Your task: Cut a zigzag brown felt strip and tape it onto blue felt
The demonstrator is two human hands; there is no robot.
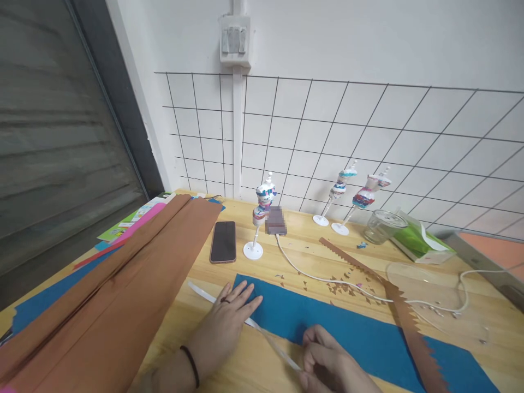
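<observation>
Left hand (229, 316) flat, fingers spread, pressing white strip (262, 333) onto blue felt sheet (352, 327) at near table edge. Right hand (327, 360) pinches strip's other end. Glass jar (382, 225) (contents unclear) beside tissue box (421, 240), green inside.

Bright, even indoor light falls from above; shadows on the table (286, 256) are faint and soft. The wide lens bends lines near the edges, and the lower corners look slightly blurred

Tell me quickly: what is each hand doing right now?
Left hand: open, fingers flat on the white strip and blue sheet.
Right hand: closed, pinching the strip's near end.
</observation>
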